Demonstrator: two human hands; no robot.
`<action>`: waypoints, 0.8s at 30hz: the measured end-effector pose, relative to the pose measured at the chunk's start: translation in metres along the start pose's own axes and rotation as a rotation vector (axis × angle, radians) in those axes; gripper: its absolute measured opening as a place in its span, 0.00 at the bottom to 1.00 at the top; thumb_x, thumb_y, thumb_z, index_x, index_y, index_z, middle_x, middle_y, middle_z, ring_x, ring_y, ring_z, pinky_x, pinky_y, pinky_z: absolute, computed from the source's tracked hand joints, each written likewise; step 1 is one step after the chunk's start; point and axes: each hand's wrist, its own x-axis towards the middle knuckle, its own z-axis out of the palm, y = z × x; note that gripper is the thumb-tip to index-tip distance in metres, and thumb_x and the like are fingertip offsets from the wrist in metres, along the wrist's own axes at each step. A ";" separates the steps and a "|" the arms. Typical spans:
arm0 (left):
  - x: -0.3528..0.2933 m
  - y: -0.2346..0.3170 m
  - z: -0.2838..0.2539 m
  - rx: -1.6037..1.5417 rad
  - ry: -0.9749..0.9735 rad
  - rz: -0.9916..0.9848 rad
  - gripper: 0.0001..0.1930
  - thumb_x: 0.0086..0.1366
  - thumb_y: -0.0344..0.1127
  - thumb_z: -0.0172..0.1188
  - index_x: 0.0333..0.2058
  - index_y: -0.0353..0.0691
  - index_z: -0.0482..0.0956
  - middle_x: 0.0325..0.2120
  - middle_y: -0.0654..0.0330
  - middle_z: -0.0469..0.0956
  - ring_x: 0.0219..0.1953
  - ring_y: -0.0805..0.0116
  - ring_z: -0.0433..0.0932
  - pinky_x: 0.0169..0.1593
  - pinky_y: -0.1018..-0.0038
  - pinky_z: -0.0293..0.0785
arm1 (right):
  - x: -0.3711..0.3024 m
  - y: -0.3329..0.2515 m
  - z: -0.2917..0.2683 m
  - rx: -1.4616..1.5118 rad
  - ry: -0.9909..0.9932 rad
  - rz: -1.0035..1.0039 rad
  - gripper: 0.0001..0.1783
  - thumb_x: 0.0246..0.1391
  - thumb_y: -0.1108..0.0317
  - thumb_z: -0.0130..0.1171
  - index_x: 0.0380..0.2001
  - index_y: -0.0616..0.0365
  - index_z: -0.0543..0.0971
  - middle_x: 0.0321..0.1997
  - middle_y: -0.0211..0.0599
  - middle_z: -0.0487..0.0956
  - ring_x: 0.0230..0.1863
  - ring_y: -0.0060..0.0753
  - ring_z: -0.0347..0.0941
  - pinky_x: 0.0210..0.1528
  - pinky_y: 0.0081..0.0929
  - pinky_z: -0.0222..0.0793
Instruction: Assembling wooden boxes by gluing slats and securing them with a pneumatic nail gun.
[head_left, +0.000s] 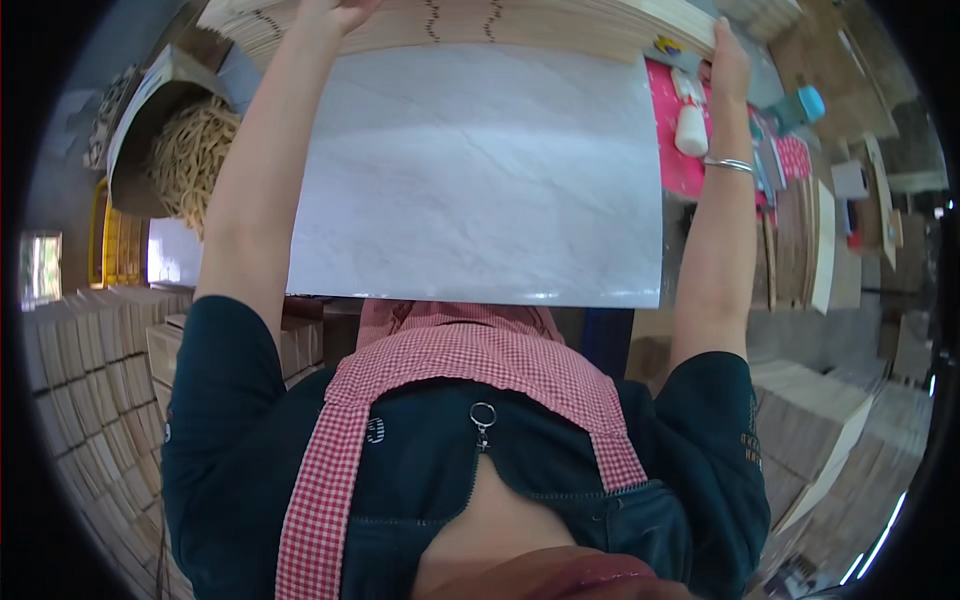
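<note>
A long bundle of pale wooden slats (pixel 560 30) lies across the far side of a white marbled tabletop (pixel 480 170). Dark wavy marks run over the slats' edges in places. My left hand (pixel 345 14) is at the bundle, left of its middle; the top edge of the picture cuts off its fingers, so their grip is hidden. At the bundle's right end, my right hand (pixel 730 65) is closed on the slats, with the thumb up along the end and the other fingers curled. A metal bangle (pixel 728 164) circles my right wrist.
A white bottle (pixel 690 130) stands on a pink sheet (pixel 665 100) right of the tabletop, near a teal bottle (pixel 797 108). Left, an open carton (pixel 135 130) holds tangled tan strips (pixel 190 150). Stacked wood pieces (pixel 90 360) fill the lower left; more stacks (pixel 815 420) stand right.
</note>
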 end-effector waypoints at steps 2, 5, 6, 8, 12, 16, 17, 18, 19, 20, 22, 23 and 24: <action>-0.076 -0.016 0.015 0.042 0.099 0.128 0.35 0.66 0.43 0.67 0.61 0.26 0.62 0.54 0.37 0.67 0.54 0.42 0.74 0.57 0.46 0.77 | -0.015 0.022 -0.011 0.009 0.030 0.013 0.28 0.64 0.42 0.54 0.33 0.60 0.80 0.25 0.35 0.75 0.19 0.23 0.64 0.21 0.23 0.60; -0.103 -0.048 -0.009 0.108 0.185 0.147 0.27 0.68 0.36 0.64 0.57 0.25 0.64 0.50 0.39 0.69 0.52 0.44 0.75 0.57 0.45 0.77 | -0.036 0.087 -0.037 -0.140 0.020 0.056 0.34 0.64 0.40 0.50 0.42 0.67 0.82 0.35 0.44 0.81 0.27 0.31 0.71 0.30 0.27 0.69; -0.108 -0.065 -0.034 0.153 0.247 0.125 0.21 0.70 0.33 0.61 0.53 0.24 0.67 0.46 0.40 0.72 0.48 0.46 0.77 0.56 0.44 0.78 | -0.044 0.105 -0.042 -0.242 -0.017 0.103 0.36 0.65 0.40 0.49 0.45 0.69 0.81 0.39 0.47 0.83 0.30 0.34 0.74 0.34 0.30 0.72; -0.120 -0.097 -0.066 0.126 0.290 0.032 0.21 0.70 0.30 0.58 0.55 0.22 0.65 0.49 0.36 0.70 0.50 0.44 0.76 0.55 0.46 0.80 | -0.072 0.127 -0.050 -0.361 -0.043 0.149 0.36 0.65 0.41 0.49 0.48 0.70 0.81 0.41 0.51 0.83 0.36 0.40 0.77 0.41 0.33 0.73; -0.132 -0.135 -0.099 0.015 0.325 -0.051 0.24 0.70 0.31 0.59 0.57 0.21 0.64 0.52 0.34 0.67 0.53 0.43 0.74 0.53 0.49 0.82 | -0.123 0.143 -0.073 -0.543 0.027 -0.012 0.31 0.61 0.45 0.56 0.49 0.66 0.81 0.40 0.50 0.83 0.40 0.48 0.78 0.46 0.37 0.74; -0.140 -0.142 -0.102 0.076 0.424 -0.038 0.20 0.70 0.34 0.58 0.52 0.22 0.70 0.48 0.37 0.74 0.49 0.48 0.79 0.51 0.57 0.83 | -0.166 0.148 -0.127 -0.942 0.210 -0.253 0.29 0.55 0.51 0.65 0.52 0.61 0.79 0.43 0.49 0.81 0.45 0.54 0.77 0.50 0.43 0.73; -0.144 -0.139 -0.105 0.071 0.437 -0.027 0.20 0.70 0.34 0.58 0.52 0.22 0.70 0.48 0.37 0.74 0.49 0.48 0.79 0.51 0.57 0.83 | -0.179 0.142 -0.132 -1.089 0.196 -0.115 0.29 0.55 0.52 0.65 0.53 0.61 0.78 0.47 0.50 0.79 0.47 0.55 0.77 0.51 0.44 0.73; -0.147 -0.134 -0.107 0.219 0.310 -0.183 0.18 0.70 0.35 0.58 0.51 0.23 0.72 0.45 0.39 0.76 0.47 0.49 0.80 0.50 0.60 0.83 | -0.192 0.135 -0.137 -1.237 0.181 0.024 0.29 0.54 0.53 0.66 0.55 0.60 0.77 0.51 0.52 0.78 0.50 0.56 0.76 0.52 0.46 0.73; -0.153 -0.127 -0.105 0.364 0.182 -0.342 0.17 0.71 0.35 0.57 0.49 0.24 0.74 0.43 0.41 0.77 0.45 0.51 0.81 0.48 0.63 0.83 | -0.202 0.142 -0.148 -1.236 0.164 0.016 0.29 0.54 0.53 0.66 0.55 0.60 0.77 0.51 0.52 0.78 0.50 0.56 0.76 0.52 0.46 0.73; -0.160 -0.118 -0.105 0.503 0.054 -0.497 0.16 0.71 0.36 0.57 0.47 0.26 0.75 0.41 0.42 0.79 0.43 0.53 0.83 0.47 0.65 0.84 | -0.207 0.157 -0.161 -1.209 0.149 0.028 0.30 0.55 0.53 0.65 0.56 0.61 0.76 0.54 0.53 0.75 0.51 0.57 0.75 0.53 0.47 0.73; -0.205 -0.113 -0.054 0.993 -0.135 -0.590 0.15 0.70 0.38 0.55 0.41 0.29 0.81 0.33 0.49 0.84 0.34 0.60 0.86 0.38 0.77 0.82 | -0.209 0.175 -0.180 -1.186 0.114 0.035 0.31 0.56 0.53 0.65 0.57 0.61 0.75 0.58 0.55 0.72 0.52 0.58 0.75 0.54 0.48 0.73; -0.229 -0.111 -0.026 1.220 -0.292 -0.493 0.15 0.70 0.38 0.55 0.42 0.29 0.80 0.33 0.49 0.83 0.35 0.61 0.86 0.35 0.77 0.81 | -0.204 0.182 -0.183 -1.203 0.127 0.034 0.31 0.56 0.53 0.64 0.58 0.61 0.75 0.58 0.55 0.72 0.52 0.59 0.75 0.54 0.49 0.73; -0.256 -0.109 0.008 1.329 -0.534 -0.373 0.15 0.72 0.39 0.53 0.43 0.30 0.81 0.35 0.50 0.83 0.33 0.62 0.86 0.33 0.76 0.81 | -0.200 0.187 -0.185 -1.222 0.137 0.033 0.31 0.57 0.53 0.63 0.58 0.61 0.74 0.59 0.55 0.71 0.53 0.60 0.75 0.55 0.49 0.73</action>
